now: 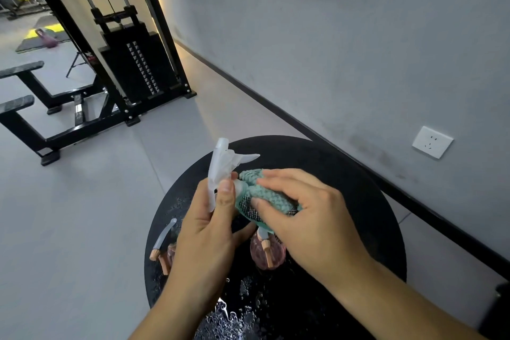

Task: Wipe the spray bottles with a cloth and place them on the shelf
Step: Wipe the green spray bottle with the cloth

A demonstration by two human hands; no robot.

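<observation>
Fingers [225, 196] pinch the spray bottle's [244, 201] neck; cloth [270, 190] covers its body.

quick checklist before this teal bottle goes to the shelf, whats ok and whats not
1. Hold on bottle: left hand grips the white sprayer head of the teal bottle, lifted off the table. Ok.
2. Cloth contact: right hand presses the teal cloth around the bottle body. Ok.
3. Wipe finished: the cloth covers most of the body. Cannot tell.
4. Table dry: water droplets lie on the black round table. Not ok.
5. Other bottles: two pink bottles stand on the table below the hands, not yet shelved. Not ok.
6. Shelf free: no shelf in view. Cannot tell.
</observation>
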